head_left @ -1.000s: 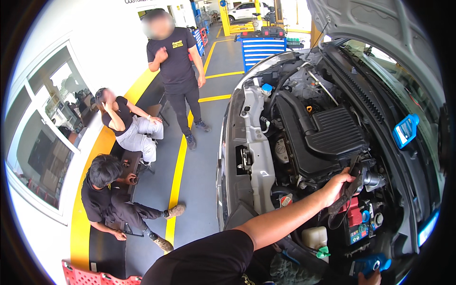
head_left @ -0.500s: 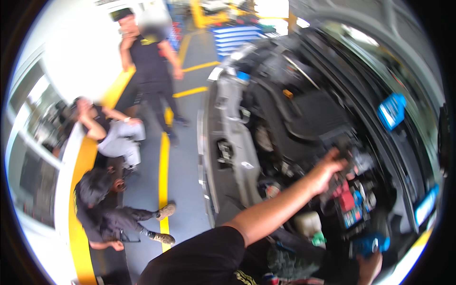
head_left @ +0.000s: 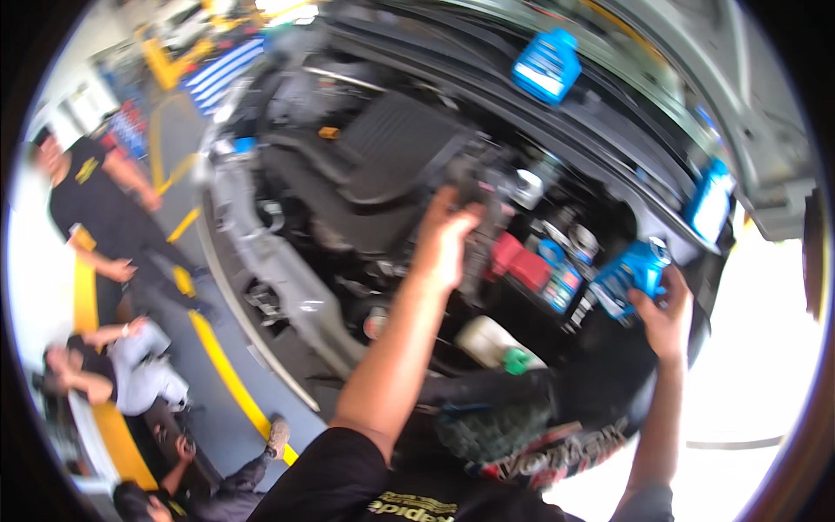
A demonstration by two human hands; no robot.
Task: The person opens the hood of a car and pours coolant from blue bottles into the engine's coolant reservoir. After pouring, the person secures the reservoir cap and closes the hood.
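My left hand [head_left: 448, 235] reaches into the car's engine bay beside the black engine cover [head_left: 400, 143]. Its fingers are curled around a dark part that is too blurred to name. In my right hand [head_left: 665, 313] is a blue plastic bottle [head_left: 628, 277], held tilted above the right side of the bay. Between the hands lies the battery, with a red cover [head_left: 520, 261] on its left part. Nearer to me is a whitish reservoir [head_left: 484, 339] with a green cap [head_left: 517, 360].
Two more blue bottles stand along the windshield base, one upright bottle [head_left: 548, 68] and another bottle [head_left: 711, 202] farther right. The raised hood [head_left: 748, 104] hangs overhead at right. At left, one person [head_left: 100, 196] stands and two sit beside a yellow floor line [head_left: 228, 370].
My view has swung right, so the car sits farther left. My right hand has lifted the blue bottle from the near lower edge toward the battery. The left hand stays by the engine cover.
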